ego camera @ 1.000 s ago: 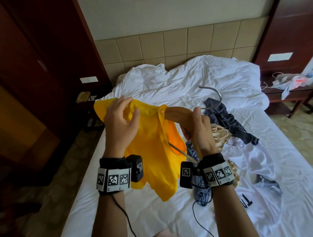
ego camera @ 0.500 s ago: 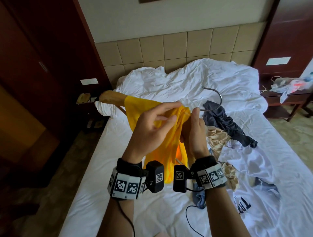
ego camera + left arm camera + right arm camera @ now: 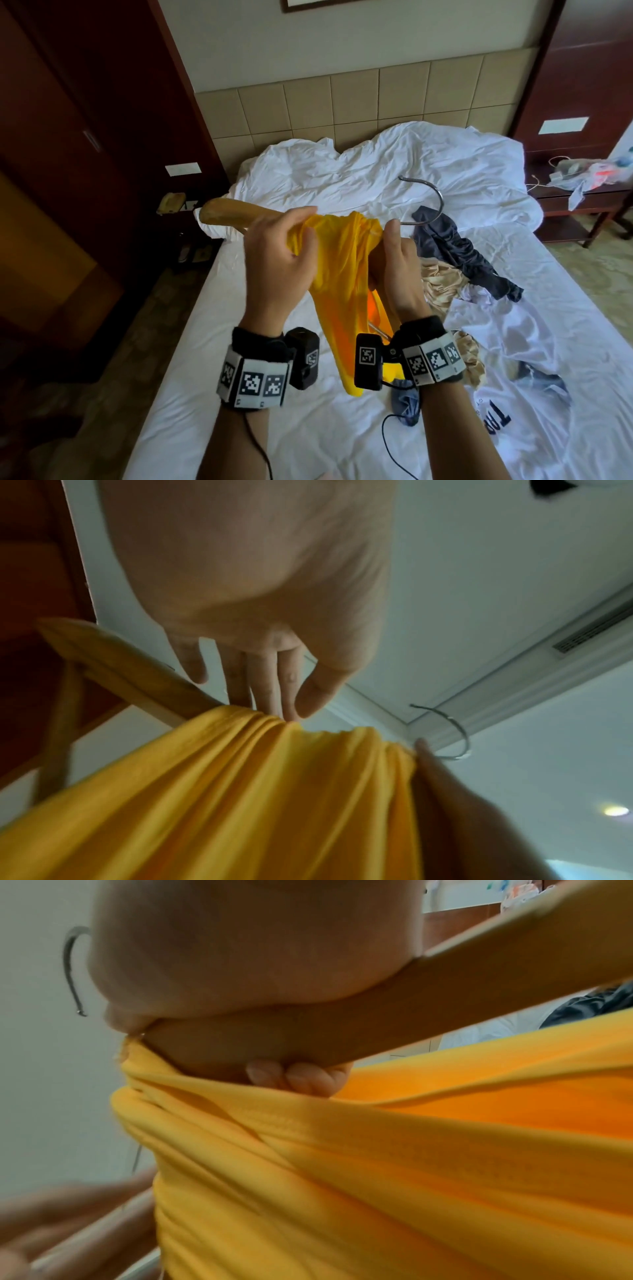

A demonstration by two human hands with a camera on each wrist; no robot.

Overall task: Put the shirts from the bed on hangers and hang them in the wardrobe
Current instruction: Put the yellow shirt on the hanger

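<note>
A yellow shirt [image 3: 342, 274] is bunched on a wooden hanger [image 3: 227, 214] that I hold up over the bed [image 3: 308, 428]. My left hand [image 3: 291, 246] pinches the gathered yellow cloth [image 3: 287, 791] at the hanger's bare left arm [image 3: 120, 666]. My right hand [image 3: 394, 263] grips the hanger's middle [image 3: 377, 1020], just below its metal hook [image 3: 428, 198]; the cloth [image 3: 377, 1164] hangs under its fingers [image 3: 294, 1080]. Only the left tip of the hanger sticks out of the shirt.
On the bed lie a dark blue garment [image 3: 459, 253], a beige one [image 3: 442, 281], a white printed shirt [image 3: 496, 377] and a blue piece [image 3: 407, 404]. Dark wooden panels [image 3: 68, 137] stand at the left, a nightstand [image 3: 582, 202] with clutter at the right.
My left hand has slid the yellow cloth rightward along the hanger, baring its left arm. The shirt is now bunched near the hook, and both hands are closer together and higher.
</note>
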